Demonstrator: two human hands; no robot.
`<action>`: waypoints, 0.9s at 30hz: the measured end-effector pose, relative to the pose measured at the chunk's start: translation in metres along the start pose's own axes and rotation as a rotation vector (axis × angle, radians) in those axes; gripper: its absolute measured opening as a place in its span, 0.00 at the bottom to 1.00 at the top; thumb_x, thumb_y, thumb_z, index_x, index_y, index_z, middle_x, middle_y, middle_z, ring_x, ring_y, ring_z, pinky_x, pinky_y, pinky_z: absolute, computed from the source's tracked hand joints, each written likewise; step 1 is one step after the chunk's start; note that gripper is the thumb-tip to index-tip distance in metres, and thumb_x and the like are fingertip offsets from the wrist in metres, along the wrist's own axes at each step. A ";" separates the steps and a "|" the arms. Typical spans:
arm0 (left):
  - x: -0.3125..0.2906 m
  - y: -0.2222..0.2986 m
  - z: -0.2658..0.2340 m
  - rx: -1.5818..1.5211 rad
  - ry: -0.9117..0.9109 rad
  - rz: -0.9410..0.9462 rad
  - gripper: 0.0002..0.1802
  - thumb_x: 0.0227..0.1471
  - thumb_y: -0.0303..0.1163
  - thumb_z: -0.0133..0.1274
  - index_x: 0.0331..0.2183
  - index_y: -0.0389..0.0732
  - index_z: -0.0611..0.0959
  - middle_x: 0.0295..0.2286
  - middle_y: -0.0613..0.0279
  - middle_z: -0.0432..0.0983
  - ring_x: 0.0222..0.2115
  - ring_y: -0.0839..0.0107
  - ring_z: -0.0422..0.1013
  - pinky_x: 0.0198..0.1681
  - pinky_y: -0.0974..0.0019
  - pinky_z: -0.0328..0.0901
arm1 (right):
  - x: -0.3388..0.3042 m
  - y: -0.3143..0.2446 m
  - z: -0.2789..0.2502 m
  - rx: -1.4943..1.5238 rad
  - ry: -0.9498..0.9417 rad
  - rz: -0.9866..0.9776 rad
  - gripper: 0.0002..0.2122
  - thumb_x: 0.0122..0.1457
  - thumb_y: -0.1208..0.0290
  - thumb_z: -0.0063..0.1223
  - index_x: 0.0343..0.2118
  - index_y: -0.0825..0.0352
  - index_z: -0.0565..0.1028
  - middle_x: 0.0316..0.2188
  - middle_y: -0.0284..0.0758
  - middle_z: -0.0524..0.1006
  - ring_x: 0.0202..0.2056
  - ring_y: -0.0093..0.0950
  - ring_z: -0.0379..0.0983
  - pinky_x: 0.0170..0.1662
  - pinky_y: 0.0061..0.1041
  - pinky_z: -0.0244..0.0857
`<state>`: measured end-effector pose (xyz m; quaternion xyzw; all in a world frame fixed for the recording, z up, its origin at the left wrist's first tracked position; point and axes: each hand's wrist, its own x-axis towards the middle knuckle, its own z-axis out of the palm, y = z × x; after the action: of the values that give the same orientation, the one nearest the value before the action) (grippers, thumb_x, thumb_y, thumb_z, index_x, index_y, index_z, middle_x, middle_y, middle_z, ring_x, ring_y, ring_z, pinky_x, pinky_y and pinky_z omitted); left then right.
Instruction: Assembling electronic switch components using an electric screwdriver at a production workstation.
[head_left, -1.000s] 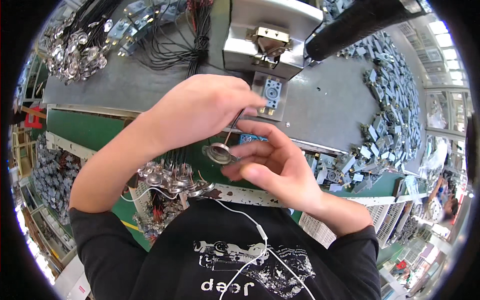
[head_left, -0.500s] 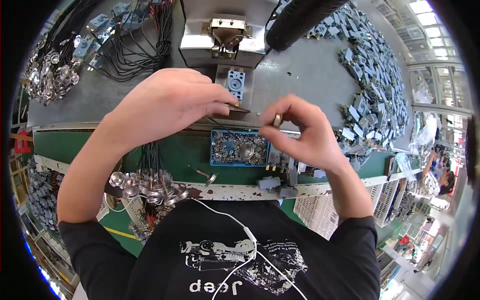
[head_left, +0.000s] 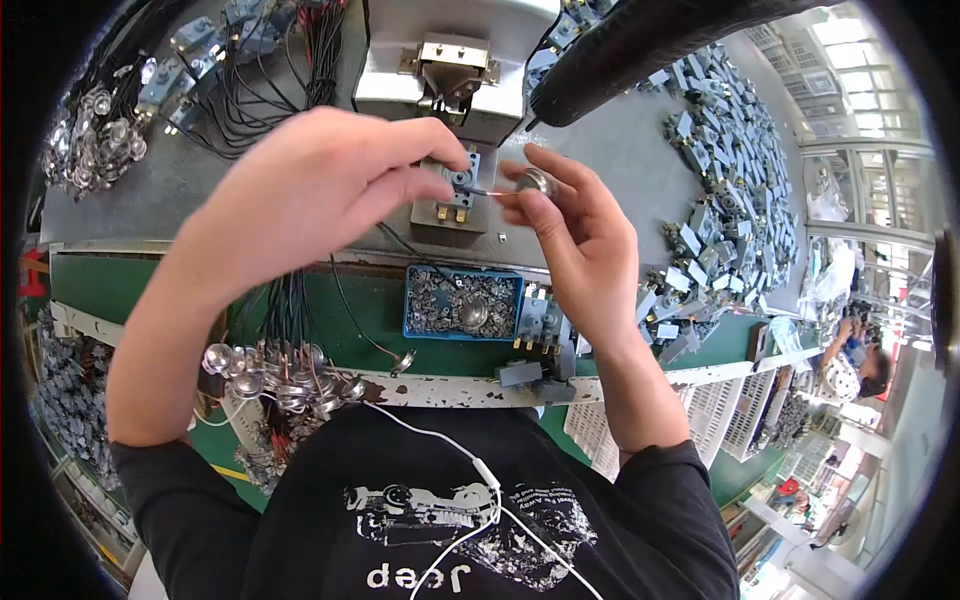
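My right hand (head_left: 585, 225) pinches a round silver metal cap (head_left: 538, 182) between thumb and fingers. From the cap a thin copper-coloured stem with a dark lead (head_left: 480, 191) runs left to my left hand (head_left: 375, 180), whose thumb and forefinger close around its end. Right beneath these fingertips, a grey switch block (head_left: 462, 208) with brass terminals sits on a small metal plate (head_left: 425, 216), partly hidden by my left hand. Behind it stands a metal press head (head_left: 455, 75).
A blue tray (head_left: 408, 305) of small metal parts stands at the table's front, several grey blocks (head_left: 520, 373) beside it. Grey blocks (head_left: 730, 190) pile up at right. Capped leads (head_left: 290, 375) hang at front left. A black tube (head_left: 620, 65) slants overhead.
My right hand has moved left and up toward my left hand, and the silver cap now shows in its fingers. A small metal piece now shows on the table beside the plate.
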<state>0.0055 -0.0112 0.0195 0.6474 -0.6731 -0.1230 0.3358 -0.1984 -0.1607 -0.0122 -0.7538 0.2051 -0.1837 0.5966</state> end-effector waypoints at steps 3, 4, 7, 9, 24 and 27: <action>0.003 -0.003 -0.013 0.001 -0.021 -0.026 0.07 0.58 0.27 0.57 0.38 0.36 0.84 0.27 0.57 0.80 0.23 0.65 0.75 0.28 0.65 0.70 | 0.005 -0.008 0.000 0.258 -0.142 0.200 0.20 0.72 0.76 0.46 0.64 0.74 0.64 0.52 0.49 0.78 0.52 0.35 0.79 0.54 0.28 0.76; 0.003 -0.005 -0.015 0.026 -0.022 -0.002 0.06 0.59 0.27 0.57 0.37 0.36 0.84 0.27 0.57 0.80 0.23 0.65 0.75 0.28 0.65 0.69 | 0.006 -0.009 0.000 0.387 -0.191 0.265 0.20 0.72 0.76 0.46 0.65 0.74 0.64 0.52 0.49 0.78 0.52 0.36 0.79 0.55 0.29 0.76; 0.004 -0.008 -0.018 0.045 0.020 0.032 0.06 0.59 0.28 0.56 0.37 0.35 0.82 0.26 0.57 0.79 0.22 0.66 0.74 0.28 0.65 0.69 | 0.008 -0.007 0.000 0.426 -0.216 0.246 0.21 0.71 0.77 0.47 0.65 0.75 0.63 0.54 0.52 0.77 0.52 0.36 0.79 0.56 0.30 0.75; 0.004 -0.008 -0.019 0.052 0.023 0.029 0.06 0.59 0.28 0.56 0.36 0.35 0.82 0.26 0.57 0.78 0.22 0.65 0.73 0.28 0.65 0.68 | 0.009 -0.006 0.001 0.420 -0.220 0.226 0.21 0.71 0.77 0.47 0.65 0.76 0.63 0.55 0.52 0.76 0.52 0.36 0.79 0.56 0.30 0.75; -0.002 -0.001 -0.013 0.179 0.009 -0.026 0.05 0.54 0.30 0.59 0.34 0.40 0.82 0.27 0.58 0.80 0.30 0.56 0.78 0.34 0.57 0.70 | 0.017 -0.003 -0.001 0.189 -0.200 0.162 0.21 0.71 0.76 0.48 0.65 0.75 0.65 0.54 0.48 0.78 0.52 0.34 0.79 0.56 0.31 0.75; -0.001 -0.004 -0.015 0.189 0.015 -0.006 0.05 0.54 0.30 0.60 0.34 0.41 0.82 0.26 0.59 0.80 0.30 0.57 0.78 0.33 0.58 0.70 | 0.019 -0.002 -0.001 0.266 -0.224 0.200 0.21 0.72 0.75 0.48 0.64 0.75 0.66 0.51 0.46 0.79 0.50 0.31 0.80 0.54 0.29 0.75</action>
<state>0.0175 -0.0068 0.0280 0.6790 -0.6773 -0.0551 0.2779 -0.1822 -0.1711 -0.0090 -0.6600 0.1850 -0.0640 0.7254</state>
